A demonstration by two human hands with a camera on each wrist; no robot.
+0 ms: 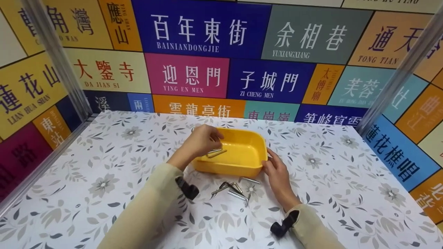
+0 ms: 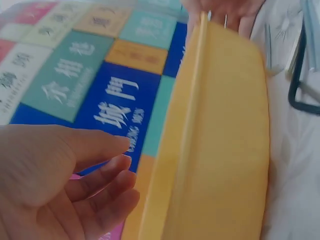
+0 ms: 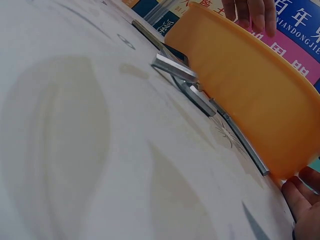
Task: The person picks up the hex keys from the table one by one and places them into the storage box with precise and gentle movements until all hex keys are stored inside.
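A yellow plastic bin [image 1: 242,170] stands mid-table. My left hand [image 1: 204,140] hovers over its left end with fingers loosely bent, and the left wrist view shows nothing between thumb and fingertips. Below that hand, a few metal hex keys [image 1: 217,154] lie inside the bin, partly hidden by it. My right hand [image 1: 277,173] holds the bin's near right corner, thumb at the rim and fingers along the outer wall. Several L-shaped hex keys [image 1: 237,194], silver and dark, lie in a loose pile just in front of the bin.
The table [image 1: 328,193] wears a white cloth with grey leaves and flowers. Behind it rises a wall of coloured panels [image 1: 187,76] with place names. Metal frame posts [image 1: 59,62] stand at the back corners. Black straps [image 1: 187,187] circle both wrists.
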